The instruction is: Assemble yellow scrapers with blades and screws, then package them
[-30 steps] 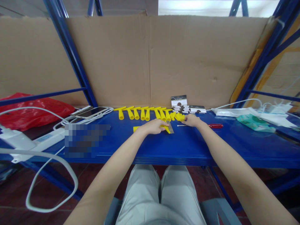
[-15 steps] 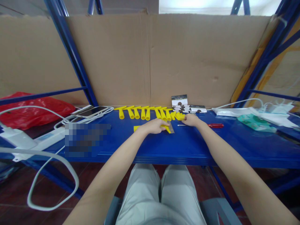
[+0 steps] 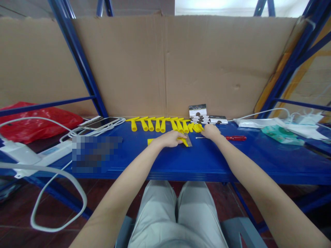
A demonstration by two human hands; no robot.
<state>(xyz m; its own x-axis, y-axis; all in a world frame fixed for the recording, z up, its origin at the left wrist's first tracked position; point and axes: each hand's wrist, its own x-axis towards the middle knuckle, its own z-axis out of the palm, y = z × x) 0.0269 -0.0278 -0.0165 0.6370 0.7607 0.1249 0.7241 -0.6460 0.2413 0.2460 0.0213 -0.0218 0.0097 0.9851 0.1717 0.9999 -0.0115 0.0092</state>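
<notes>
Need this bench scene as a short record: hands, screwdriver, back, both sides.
left_hand: left hand around yellow-handled scraper
right_hand: right hand, fingers at small yellow pieces; grip unclear
screwdriver: red-handled screwdriver, partly hidden by right arm
back: row of yellow T-shaped pieces before cardboard
left_side: red bag, phone
right_side: green packet

Bare forearms (image 3: 131,182), pale trousers (image 3: 159,213)
The left hand (image 3: 171,139) and right hand (image 3: 211,132) are uncovered; the forearms are bare too, smooth and widening away from narrow wrists; the trousers are plain light grey with a faint greenish cast, roomy in the legs, with soft creases across the lap and shading along the inner thighs
</notes>
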